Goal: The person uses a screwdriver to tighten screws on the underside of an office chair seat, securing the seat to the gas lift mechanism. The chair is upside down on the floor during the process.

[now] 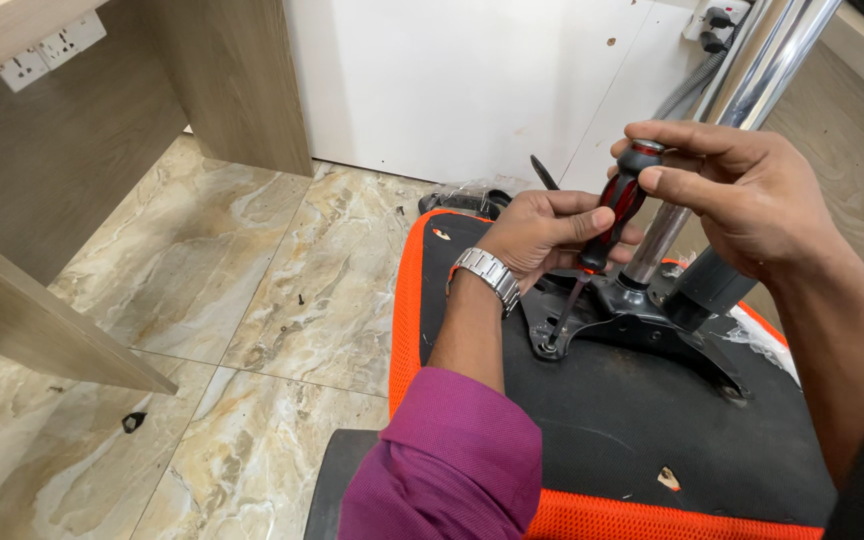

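**Screwdriver gripped in both hands over an upturned chair seat**

Red-and-black screwdriver (pixel 607 222) held tilted, tip down at a corner hole of the black metal base plate (pixel 642 325). Clamped around the lower handle: left hand (pixel 542 232), fingers wrapped tight, steel wristwatch (pixel 487 275) and purple sleeve (pixel 452 465) behind it. Closed over the handle's top cap: right hand (pixel 737 195), thumb and fingertips pinching. Just beside the grip, a chrome column (pixel 752 80) rising from the plate. Beneath, black seat underside (pixel 612 420) edged in orange mesh (pixel 407 310). Farther out, marbled floor tiles (pixel 252 300) and a wooden desk panel (pixel 42 320).
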